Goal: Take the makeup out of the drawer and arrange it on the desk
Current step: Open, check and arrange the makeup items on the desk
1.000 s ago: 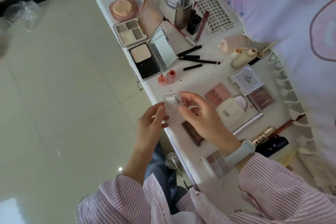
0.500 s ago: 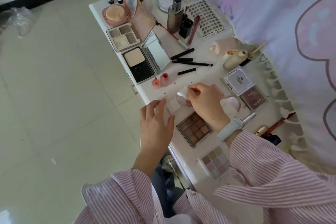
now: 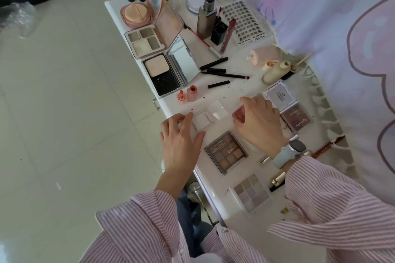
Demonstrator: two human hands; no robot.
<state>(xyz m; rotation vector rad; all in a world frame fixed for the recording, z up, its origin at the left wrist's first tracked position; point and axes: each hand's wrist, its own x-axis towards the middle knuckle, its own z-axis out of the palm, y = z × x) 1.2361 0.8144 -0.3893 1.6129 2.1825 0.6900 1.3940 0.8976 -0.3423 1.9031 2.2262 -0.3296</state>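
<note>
A small white compact (image 3: 201,120) lies open at the desk's (image 3: 236,89) front edge, its clear lid (image 3: 218,109) tipped back. My left hand (image 3: 181,136) rests beside it with fairly straight fingers, index tip and thumb touching its left side. My right hand (image 3: 259,120) curls from above over a pink blush compact (image 3: 239,115), which it largely hides. A brown eyeshadow palette (image 3: 226,150) lies just in front of both hands, and a pale lilac palette (image 3: 250,191) lies nearer to me.
Open powder compacts (image 3: 162,76), a cushion case (image 3: 136,15), a pump bottle (image 3: 206,18), a lash tray (image 3: 248,21), black pencils (image 3: 224,74) and tubes (image 3: 275,70) crowd the far desk. Boxed compacts (image 3: 280,97) sit right of my hand. A fringed cloth (image 3: 342,38) hangs along the right edge.
The white compact has been opened and laid down. My right hand let go of its lid and moved right onto the pink compact. My left hand came up to the desk edge.
</note>
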